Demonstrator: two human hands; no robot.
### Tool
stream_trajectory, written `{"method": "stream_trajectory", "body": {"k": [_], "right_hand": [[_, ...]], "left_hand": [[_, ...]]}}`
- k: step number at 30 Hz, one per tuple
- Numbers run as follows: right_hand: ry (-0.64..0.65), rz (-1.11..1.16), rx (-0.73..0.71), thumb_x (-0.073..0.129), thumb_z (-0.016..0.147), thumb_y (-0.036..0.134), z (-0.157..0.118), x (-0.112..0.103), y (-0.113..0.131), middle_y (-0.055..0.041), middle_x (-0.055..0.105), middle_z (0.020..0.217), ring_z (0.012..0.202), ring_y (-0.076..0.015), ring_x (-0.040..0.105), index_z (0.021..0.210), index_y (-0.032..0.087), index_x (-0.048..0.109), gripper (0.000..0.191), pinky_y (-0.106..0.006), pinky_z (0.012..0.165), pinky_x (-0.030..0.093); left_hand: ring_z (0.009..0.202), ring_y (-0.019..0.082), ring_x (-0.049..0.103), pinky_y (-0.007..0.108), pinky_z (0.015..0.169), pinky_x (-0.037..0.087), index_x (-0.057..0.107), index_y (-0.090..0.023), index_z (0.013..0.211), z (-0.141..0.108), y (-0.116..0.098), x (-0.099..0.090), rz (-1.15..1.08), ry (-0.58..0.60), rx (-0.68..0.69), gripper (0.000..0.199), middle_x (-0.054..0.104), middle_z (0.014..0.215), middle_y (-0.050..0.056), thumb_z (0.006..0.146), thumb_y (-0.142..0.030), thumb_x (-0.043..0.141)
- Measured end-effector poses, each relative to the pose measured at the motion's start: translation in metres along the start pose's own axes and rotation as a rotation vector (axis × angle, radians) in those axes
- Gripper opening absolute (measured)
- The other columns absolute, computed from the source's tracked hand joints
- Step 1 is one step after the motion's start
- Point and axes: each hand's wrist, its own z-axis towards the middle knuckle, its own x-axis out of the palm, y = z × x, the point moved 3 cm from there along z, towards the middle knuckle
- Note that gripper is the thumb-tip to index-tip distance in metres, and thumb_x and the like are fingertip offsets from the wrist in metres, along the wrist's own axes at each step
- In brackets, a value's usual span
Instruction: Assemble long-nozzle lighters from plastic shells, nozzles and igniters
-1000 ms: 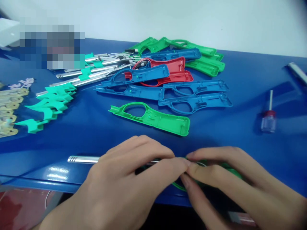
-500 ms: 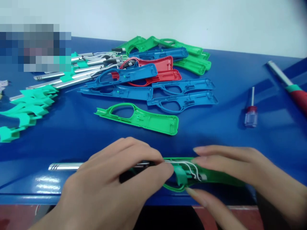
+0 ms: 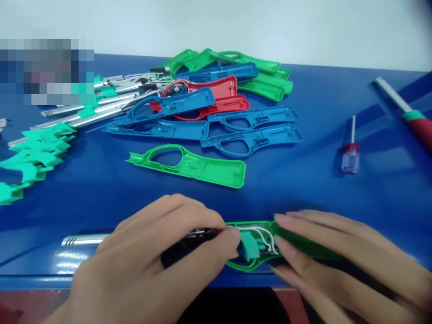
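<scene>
A green lighter shell half point(image 3: 243, 268) lies at the table's front edge, its hollow side up. In it sit a teal trigger point(image 3: 250, 247) and white wires point(image 3: 268, 237). A metal tube point(image 3: 87, 240) sticks out to the left. My left hand point(image 3: 158, 256) is closed at the shell's front part, thumb and index finger pinched at its upper edge beside the trigger; its fingers cover the tube's inner end. Around the handle part is my right hand point(image 3: 340, 256), fingertips at the upper edge and over the wire ends, hiding what lies beneath.
Behind my hands lies another green shell half point(image 3: 219, 173). Farther back are blue shells point(image 3: 259, 139), red shells point(image 3: 229, 105), metal tubes with wires point(image 3: 104, 108) and teal triggers point(image 3: 43, 150). A screwdriver point(image 3: 351, 159) and a red lighter point(image 3: 420, 128) lie right.
My right hand's fingers have moved in over the wire ends, which showed before. My left hand keeps its pinch. The whole view has shifted slightly.
</scene>
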Motion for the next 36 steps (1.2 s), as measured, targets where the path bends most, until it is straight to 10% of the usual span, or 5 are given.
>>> {"method": "stream_trajectory", "body": {"k": [9, 18, 36], "right_hand": [[0.118, 0.036, -0.028, 0.043, 0.111, 0.016, -0.004, -0.005, -0.012, 0.0114, 0.063, 0.154, 0.141, -0.0156, 0.060, 0.133, 0.038, 0.071, 0.042, -0.031, 0.120, 0.049], [0.147, 0.180, 0.014, 0.062, 0.098, 0.015, -0.008, -0.007, -0.018, 0.0088, 0.066, 0.152, 0.135, -0.0216, 0.066, 0.139, 0.037, 0.070, 0.047, -0.031, 0.092, 0.069], [0.113, 0.198, 0.066, 0.063, 0.102, 0.026, -0.004, -0.007, -0.014, 0.0084, 0.070, 0.145, 0.134, -0.0199, 0.063, 0.135, 0.034, 0.070, 0.035, -0.032, 0.097, 0.067]], "left_hand": [[0.070, 0.010, 0.065, 0.026, 0.057, 0.047, 0.072, -0.026, 0.090, 0.017, 0.001, -0.007, 0.031, 0.148, 0.115, 0.033, 0.072, 0.090, -0.005, 0.104, -0.008, 0.048], [0.064, 0.014, 0.065, 0.032, 0.054, 0.046, 0.070, -0.026, 0.092, 0.017, -0.004, -0.003, 0.116, 0.098, 0.182, 0.024, 0.070, 0.080, -0.004, 0.108, -0.021, 0.053], [0.065, 0.012, 0.066, 0.030, 0.050, 0.046, 0.073, -0.026, 0.094, 0.021, -0.012, 0.000, 0.154, 0.157, 0.291, 0.028, 0.070, 0.080, -0.005, 0.111, -0.023, 0.050]]}}
